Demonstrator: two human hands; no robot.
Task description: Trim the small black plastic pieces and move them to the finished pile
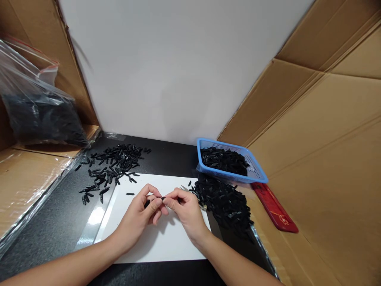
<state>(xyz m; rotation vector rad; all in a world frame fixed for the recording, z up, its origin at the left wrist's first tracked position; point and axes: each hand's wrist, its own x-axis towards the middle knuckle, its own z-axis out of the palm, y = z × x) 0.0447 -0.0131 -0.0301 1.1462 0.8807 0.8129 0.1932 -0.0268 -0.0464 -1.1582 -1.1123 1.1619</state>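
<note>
Above a white sheet [131,242], my left hand [144,208] and my right hand [186,208] meet fingertip to fingertip. Both pinch one small black piece [163,198], mostly covered by the fingers. Something dark also shows in the curl of my left fingers, too hidden to name. Under my right hand lies a metal tool [184,188], with only a pointed tip and part near the wrist side visible. A single black strip [130,194] rests on the sheet left of my hands. A dense heap of black pieces [226,202] lies right of my right hand.
Scattered black pieces [125,157] cover the table's back left. A blue plastic basket [262,171] of similar pieces stands at the back right, near a red flat object [278,212]. A clear bag [38,115] of black material sits left. Cardboard walls [321,159] flank the table.
</note>
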